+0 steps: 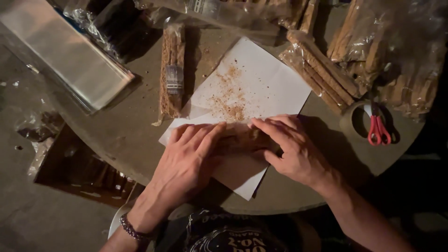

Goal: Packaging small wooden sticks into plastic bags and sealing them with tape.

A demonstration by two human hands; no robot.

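I'm seeing both hands lying flat on a brown stick bundle (pixel 240 136) at frame center, on white paper (pixel 261 84). Left hand (pixel 186 161) is pressing w/ fingers spread, not closed round it; right hand (pixel 291 147) is doing likewise from 3 o'clock. Crumbs (pixel 228 100) are sitting at 12 o'clock of the bundle. Wrapped stick pack (pixel 172 70) is lying at 11, red-handled scissors (pixel 378 128) on a tape roll (pixel 354 122) at 3. Round table (pixel 116 130) is carrying it all.

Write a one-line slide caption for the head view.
Both hands, left and right, press a brown bundle on crumb-strewn white paper.
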